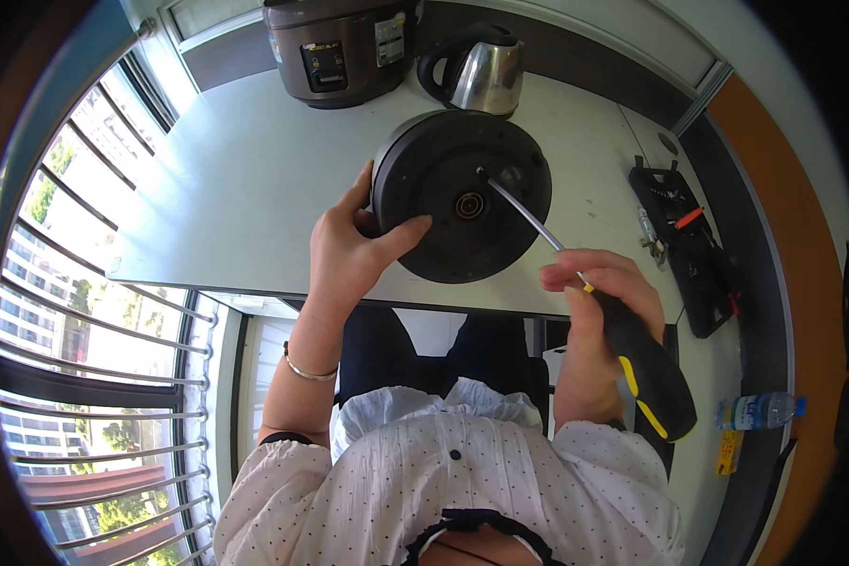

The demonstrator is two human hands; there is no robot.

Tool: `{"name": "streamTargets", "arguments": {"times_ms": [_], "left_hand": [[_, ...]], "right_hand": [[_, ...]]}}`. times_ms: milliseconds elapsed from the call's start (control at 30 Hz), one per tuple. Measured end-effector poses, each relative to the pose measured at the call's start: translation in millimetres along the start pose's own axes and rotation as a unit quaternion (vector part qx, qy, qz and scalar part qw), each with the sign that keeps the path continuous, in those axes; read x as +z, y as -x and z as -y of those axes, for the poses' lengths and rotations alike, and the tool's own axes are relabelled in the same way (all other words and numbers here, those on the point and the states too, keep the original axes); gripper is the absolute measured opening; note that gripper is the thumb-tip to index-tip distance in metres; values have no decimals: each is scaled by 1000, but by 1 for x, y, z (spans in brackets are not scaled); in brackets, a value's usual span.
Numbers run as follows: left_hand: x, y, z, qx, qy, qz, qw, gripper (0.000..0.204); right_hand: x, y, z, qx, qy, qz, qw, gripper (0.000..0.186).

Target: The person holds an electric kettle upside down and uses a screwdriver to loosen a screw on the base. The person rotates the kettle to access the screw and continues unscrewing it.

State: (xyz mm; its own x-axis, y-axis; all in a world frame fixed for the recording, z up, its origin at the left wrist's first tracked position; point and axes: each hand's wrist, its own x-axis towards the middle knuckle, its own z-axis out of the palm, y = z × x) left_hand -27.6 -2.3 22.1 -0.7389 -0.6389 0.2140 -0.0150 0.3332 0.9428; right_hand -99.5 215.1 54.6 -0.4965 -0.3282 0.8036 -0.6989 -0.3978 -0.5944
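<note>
at desk [245, 198] edge, l hand [354, 247], grip wide, holds blk disc [457, 179] & r hand [613, 288], grip curled, slants screwdriver [640, 354].

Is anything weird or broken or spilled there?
Only the round black thing looks odd: it's tipped up, its flat face toward the person. The left hand holds it while the right hand points a screwdriver at it. I see no spills or damage.
</note>
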Motion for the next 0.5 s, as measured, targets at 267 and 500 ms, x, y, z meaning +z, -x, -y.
{"name": "streamTargets", "arguments": {"times_ms": [267, 500], "left_hand": [[1, 0, 3, 11, -4, -1, 1000, 87], [-2, 3, 6, 13, 4, -13, 1000, 89]], "right_hand": [[2, -15, 21, 68, -13, 52, 996, 21], [-2, -21, 29, 119, -26, 105, 987, 27]]}}
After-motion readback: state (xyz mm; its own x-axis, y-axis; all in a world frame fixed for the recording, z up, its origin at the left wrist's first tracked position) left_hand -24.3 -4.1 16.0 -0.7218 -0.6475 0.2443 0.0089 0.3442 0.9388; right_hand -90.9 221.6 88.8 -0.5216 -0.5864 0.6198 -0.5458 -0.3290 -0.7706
